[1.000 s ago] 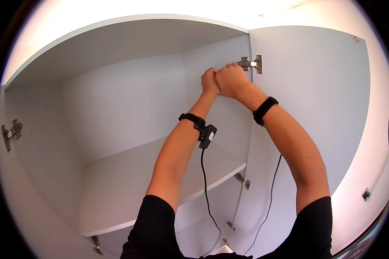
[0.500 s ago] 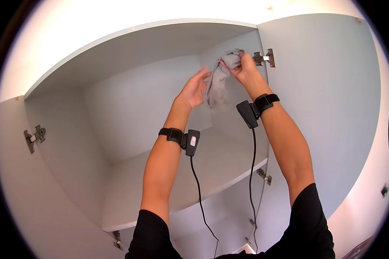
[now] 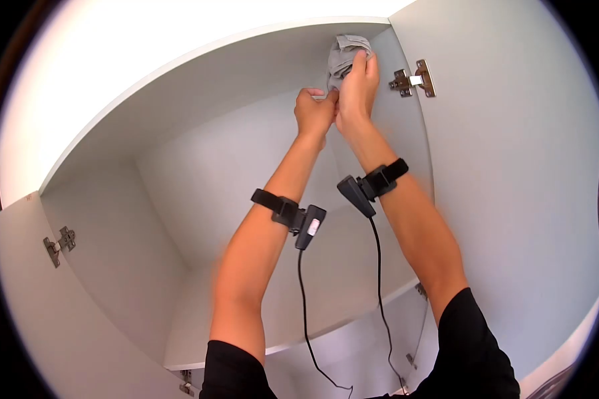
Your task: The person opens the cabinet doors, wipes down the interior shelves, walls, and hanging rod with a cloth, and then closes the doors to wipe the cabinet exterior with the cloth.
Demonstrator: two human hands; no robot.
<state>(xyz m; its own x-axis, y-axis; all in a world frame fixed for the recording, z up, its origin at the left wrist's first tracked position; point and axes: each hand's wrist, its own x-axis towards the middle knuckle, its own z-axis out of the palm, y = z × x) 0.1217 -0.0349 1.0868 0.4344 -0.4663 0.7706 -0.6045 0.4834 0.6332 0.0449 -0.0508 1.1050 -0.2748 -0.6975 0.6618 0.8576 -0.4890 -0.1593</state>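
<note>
A crumpled grey cloth (image 3: 347, 54) is bunched up high in the cabinet's right corner, just under its top panel. My right hand (image 3: 358, 86) holds it from below, fingers closed over the bundle against that corner. Just left of it, my left hand (image 3: 315, 114) has curled fingers at the cloth's hanging lower end and seems to pinch it; the exact grip is partly hidden. The two hands nearly touch. Each wrist wears a black strap with a small black device and a cable.
An open door (image 3: 512, 166) stands on the right, with a metal hinge (image 3: 412, 80) close to my right hand. Another open door (image 3: 60, 312) is at the left. Below my forearms runs a shelf (image 3: 246, 319), with a lower compartment under it.
My right hand has carried the cloth up toward the top right corner, bunching it more tightly. My left hand has moved up and right, its spread fingers now curled at the cloth.
</note>
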